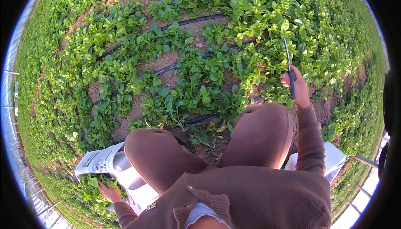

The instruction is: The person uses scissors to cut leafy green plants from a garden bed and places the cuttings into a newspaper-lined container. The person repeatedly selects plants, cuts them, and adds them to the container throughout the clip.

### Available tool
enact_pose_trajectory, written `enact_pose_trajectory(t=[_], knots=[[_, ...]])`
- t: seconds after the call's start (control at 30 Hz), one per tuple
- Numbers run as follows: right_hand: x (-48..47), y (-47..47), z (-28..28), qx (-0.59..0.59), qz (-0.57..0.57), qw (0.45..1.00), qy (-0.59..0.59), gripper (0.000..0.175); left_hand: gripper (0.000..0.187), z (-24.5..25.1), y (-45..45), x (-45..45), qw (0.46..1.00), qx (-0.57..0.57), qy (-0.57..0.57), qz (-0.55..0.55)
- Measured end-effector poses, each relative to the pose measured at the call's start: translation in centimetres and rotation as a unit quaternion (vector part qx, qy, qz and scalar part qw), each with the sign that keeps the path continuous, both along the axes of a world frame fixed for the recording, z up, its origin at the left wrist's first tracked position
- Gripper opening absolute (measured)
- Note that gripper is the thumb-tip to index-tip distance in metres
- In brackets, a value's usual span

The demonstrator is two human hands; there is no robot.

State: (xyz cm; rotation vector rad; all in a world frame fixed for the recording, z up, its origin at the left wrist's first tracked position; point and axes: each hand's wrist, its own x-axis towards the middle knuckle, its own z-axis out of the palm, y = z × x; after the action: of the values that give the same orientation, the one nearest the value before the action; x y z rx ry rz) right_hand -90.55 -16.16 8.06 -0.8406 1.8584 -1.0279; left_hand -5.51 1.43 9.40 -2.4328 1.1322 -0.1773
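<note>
My right hand is raised over the plants at the right, closed around the dark handle of a knife. The thin blade points forward, with its tip over the leaves. Down at the left, my left hand rests against a bunch of leafy greens. Its fingers are partly lost among the leaves, so whether it grips any of them cannot be seen. Printed newspaper lies around these greens, beside my left knee. Before me grow low, round-leaved green plants in rows.
Black drip irrigation hoses run between the rows over bare brown soil. Loose uprooted or cut stems lie between my knees. White sheet material shows behind my right forearm. Greenhouse framing borders the field.
</note>
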Motion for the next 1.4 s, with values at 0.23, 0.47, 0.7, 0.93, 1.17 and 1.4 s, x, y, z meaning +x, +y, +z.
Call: enact_pose_trajectory(t=[0.23, 0.47, 0.7, 0.93, 1.17, 1.4], knots=[[-4.8, 11.5, -4.1, 0.127, 0.016, 0.962, 0.24, 0.055, 0.033, 12.3, -14.2, -10.4, 0.978, 0.166, -0.129, -0.013], [-4.4, 18.8, -7.2, 0.046, -0.172, 0.971, -0.158, 0.031, 0.027, 5.7, -29.5, -38.5, 0.835, -0.034, 0.191, -0.515], [-2.9, 24.4, -7.5, 0.059, -0.256, 0.941, -0.213, 0.027, 0.029, -5.1, -27.6, -68.0, 0.453, 0.075, 0.398, -0.795], [-0.5, 26.9, -11.4, 0.004, -0.31, 0.922, -0.234, 0.028, 0.01, -11.5, -23.0, -82.0, 0.426, 0.124, 0.373, -0.815], [1.4, 26.3, -13.1, 0.019, -0.268, 0.946, -0.179, 0.042, 0.066, -15.3, -19.8, -83.2, 0.567, 0.18, 0.517, -0.616], [-2.1, 24.1, -11.6, 0.008, -0.22, 0.975, 0.031, 0.045, 0.03, -16.5, -19.9, -81.3, 0.436, 0.178, 0.649, -0.598]])
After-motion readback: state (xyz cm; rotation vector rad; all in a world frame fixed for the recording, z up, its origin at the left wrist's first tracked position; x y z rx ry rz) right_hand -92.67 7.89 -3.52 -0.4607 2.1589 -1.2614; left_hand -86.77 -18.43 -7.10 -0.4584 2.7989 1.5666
